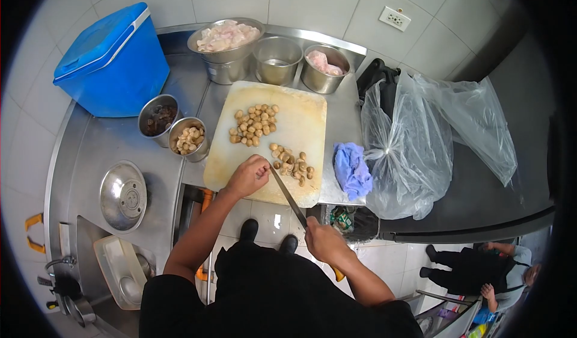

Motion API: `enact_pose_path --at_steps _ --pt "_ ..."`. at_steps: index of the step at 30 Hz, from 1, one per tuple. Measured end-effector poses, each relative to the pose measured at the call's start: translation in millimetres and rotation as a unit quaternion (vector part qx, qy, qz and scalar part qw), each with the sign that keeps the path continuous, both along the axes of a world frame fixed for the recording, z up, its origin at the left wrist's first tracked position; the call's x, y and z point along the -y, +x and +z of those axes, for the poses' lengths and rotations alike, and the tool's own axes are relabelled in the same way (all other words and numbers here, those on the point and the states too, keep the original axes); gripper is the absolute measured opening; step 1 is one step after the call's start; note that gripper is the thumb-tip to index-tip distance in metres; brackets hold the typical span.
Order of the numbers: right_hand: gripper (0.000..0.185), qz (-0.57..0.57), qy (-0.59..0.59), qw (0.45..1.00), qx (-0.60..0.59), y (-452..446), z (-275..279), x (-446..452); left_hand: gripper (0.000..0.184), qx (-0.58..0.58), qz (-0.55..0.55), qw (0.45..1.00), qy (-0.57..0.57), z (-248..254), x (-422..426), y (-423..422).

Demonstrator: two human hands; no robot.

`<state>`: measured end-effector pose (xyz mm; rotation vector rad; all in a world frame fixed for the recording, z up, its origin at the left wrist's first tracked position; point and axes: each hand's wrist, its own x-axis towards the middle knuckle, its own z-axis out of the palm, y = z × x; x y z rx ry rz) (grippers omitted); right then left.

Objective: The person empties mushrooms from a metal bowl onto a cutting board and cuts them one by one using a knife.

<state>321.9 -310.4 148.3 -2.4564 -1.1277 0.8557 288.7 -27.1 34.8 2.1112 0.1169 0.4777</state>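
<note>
My right hand (326, 242) is wrapped around the handle of a long knife (290, 197). The blade slants up and left across the near edge of the cutting board (225, 151), its tip beside my left hand (249, 177). The fingers of that hand are curled closed over the board; whatever they hold is hidden. Whole button mushrooms (255, 123) lie grouped on the board's upper middle. To the right of the blade tip is a smaller pile of mushrooms (294, 165), some of them apparently cut. A metal cup of mushrooms (187, 139) stands at the board's left edge.
Metal pots with pale raw meat (225, 37) line the back. A blue cooler (114, 64) stands left, a metal strainer (123, 196) below it. At right are a blue cloth (351, 169) and clear plastic bags (409, 145). Another person (481, 278) stands at lower right.
</note>
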Motion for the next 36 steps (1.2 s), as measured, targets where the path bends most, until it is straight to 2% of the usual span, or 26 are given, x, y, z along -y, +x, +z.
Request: enact_pose_path --at_steps 5,11,14,17,19,21,23,25,28,31,36 --pt "0.02 -0.001 0.016 1.0 -0.004 6 -18 -12 0.013 0.002 -0.003 1.0 -0.003 0 0 1" --pt "0.02 0.013 -0.045 0.999 -0.016 2 -6 2 0.013 0.007 0.004 1.0 -0.016 -6 -3 -1" --pt "0.02 0.016 -0.034 0.999 -0.029 2 1 13 0.016 0.009 -0.006 1.0 -0.022 -3 -10 -1" --pt "0.021 -0.022 -0.015 0.999 -0.036 0 15 14 0.02 -0.057 0.044 0.997 -0.012 10 -26 5" --pt "0.02 -0.039 -0.002 0.999 -0.038 1 4 17 0.024 -0.003 0.09 0.986 0.14 15 -40 16" --pt "0.02 -0.056 0.011 0.998 -0.039 0 2 18 0.025 -0.028 0.068 0.982 0.172 20 -51 29" --pt "0.019 -0.023 0.027 0.998 -0.042 1 8 14 0.026 -0.053 0.051 0.976 0.207 18 -60 40" --pt "0.02 -0.006 0.017 0.998 -0.055 -1 15 7 0.026 -0.067 0.036 0.954 0.292 4 -67 50" --pt "0.021 0.017 0.003 0.997 -0.074 -4 9 2 0.022 -0.145 0.001 0.933 0.329 10 -68 57" --pt "0.021 0.014 -0.02 0.997 -0.076 -4 9 3 0.019 -0.147 -0.023 0.927 0.345 16 -70 56" --pt "0.018 -0.027 0.04 0.999 -0.013 2 -17 7 0.013 -0.159 -0.017 0.936 0.314 17 -65 51"
